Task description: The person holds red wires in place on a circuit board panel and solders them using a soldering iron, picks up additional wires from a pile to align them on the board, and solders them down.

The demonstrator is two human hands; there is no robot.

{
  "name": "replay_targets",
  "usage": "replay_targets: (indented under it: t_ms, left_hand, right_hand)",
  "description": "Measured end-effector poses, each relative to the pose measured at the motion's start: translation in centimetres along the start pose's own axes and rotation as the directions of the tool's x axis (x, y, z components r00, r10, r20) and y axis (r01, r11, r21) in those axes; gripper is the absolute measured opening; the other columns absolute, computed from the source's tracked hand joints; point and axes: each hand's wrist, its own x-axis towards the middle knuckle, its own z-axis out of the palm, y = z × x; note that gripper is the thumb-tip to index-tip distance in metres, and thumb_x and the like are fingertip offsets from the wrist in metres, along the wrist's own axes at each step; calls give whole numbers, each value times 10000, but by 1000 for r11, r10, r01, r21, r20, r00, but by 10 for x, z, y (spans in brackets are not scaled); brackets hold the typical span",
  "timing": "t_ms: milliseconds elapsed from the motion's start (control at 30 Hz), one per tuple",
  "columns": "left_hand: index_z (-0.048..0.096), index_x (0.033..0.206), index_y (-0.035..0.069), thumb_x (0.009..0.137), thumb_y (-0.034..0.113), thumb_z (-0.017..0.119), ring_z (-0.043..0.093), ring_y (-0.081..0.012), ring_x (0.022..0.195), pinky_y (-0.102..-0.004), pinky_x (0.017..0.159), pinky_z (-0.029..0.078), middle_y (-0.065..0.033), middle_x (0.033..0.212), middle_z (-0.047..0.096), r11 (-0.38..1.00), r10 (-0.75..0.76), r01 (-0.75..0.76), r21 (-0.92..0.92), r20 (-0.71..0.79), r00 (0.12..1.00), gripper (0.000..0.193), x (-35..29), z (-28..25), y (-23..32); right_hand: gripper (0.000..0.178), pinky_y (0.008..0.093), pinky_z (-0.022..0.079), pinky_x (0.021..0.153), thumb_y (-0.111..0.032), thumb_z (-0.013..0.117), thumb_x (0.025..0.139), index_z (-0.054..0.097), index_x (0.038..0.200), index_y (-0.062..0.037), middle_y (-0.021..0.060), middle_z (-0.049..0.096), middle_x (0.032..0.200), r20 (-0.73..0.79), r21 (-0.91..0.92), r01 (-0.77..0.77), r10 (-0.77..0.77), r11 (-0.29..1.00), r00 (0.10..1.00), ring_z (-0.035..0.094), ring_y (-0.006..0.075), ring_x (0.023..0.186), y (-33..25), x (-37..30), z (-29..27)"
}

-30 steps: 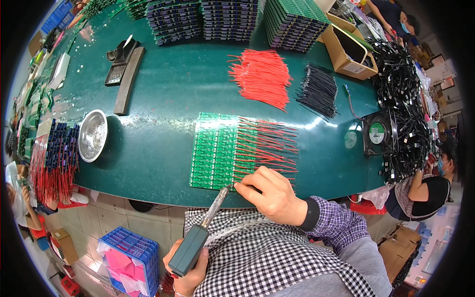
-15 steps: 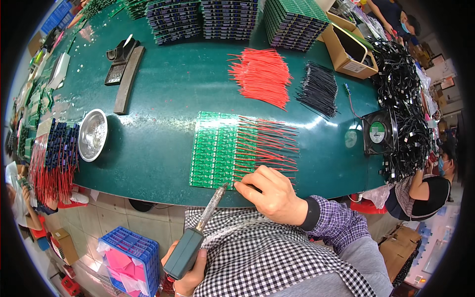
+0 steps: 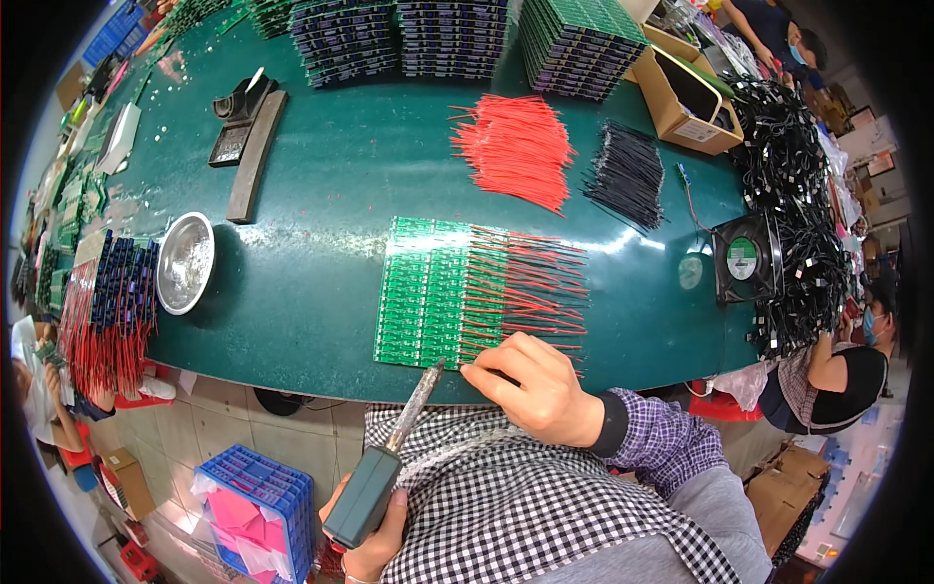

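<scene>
Holding a soldering iron by its dark handle, the left hand has fingers wrapped round it, low in front of the checked apron. Iron tip is at the lower edge of the green circuit-board panel; cannot tell if it touches. Panel lies flat near the front edge of the green table, red wires running off its right side. Right hand at the panel's lower right corner, thumb and index pressed together, other fingers curled; cannot tell whether a wire is between them. Loose red wire pile beyond the panel, black wire pile right of that. Metal bowl to the left, black holder and grey bar behind it. Fan at right, beside tangled black cables. Board stacks at the back, near an open cardboard box. Blue crate down left, pink sheets inside.
</scene>
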Motion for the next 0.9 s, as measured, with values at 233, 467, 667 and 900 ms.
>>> replay_targets:
  t_ms: [233, 467, 667, 900]
  left_hand:
    - [717, 1018, -41, 788, 103, 822, 675, -257, 756, -350, 691, 529, -151, 912, 713, 993, -107, 103, 49, 83, 991, 291, -1, -9, 11]
    - [725, 1085, -21, 847, 204, 835, 689, -265, 823, -369, 761, 543, -151, 973, 740, 982, -181, 170, 85, 136, 974, 346, -2, -11, 14]
    - [730, 1084, -17, 850, 209, 829, 695, -267, 822, -374, 760, 546, -151, 968, 745, 979, -190, 176, 104, 152, 970, 340, 0, -10, 16]
    - [725, 1050, -13, 837, 140, 829, 675, -213, 797, -342, 735, 533, -108, 915, 727, 981, -165, 145, 126, 164, 973, 282, -3, -10, 12]
  right_hand:
    - [308, 318, 496, 570, -29, 705, 677, 715, 981, 18, 94, 670, 911, 46, 13, -8, 7, 1000, 999, 592, 212, 724, -1, -2, 0]
    - [313, 320, 498, 570, -24, 702, 684, 706, 994, 17, 95, 668, 913, 57, 5, -12, 12, 1000, 998, 595, 214, 730, -2, -3, -1]
    - [299, 313, 503, 646, -55, 687, 706, 671, 997, 13, 67, 598, 910, 82, -36, -6, 9, 999, 997, 566, 209, 789, -3, -4, 0]
    - [323, 324, 504, 581, -6, 707, 669, 698, 989, 34, 105, 649, 894, 60, -15, -12, 13, 1000, 998, 592, 223, 733, -4, -2, 1]
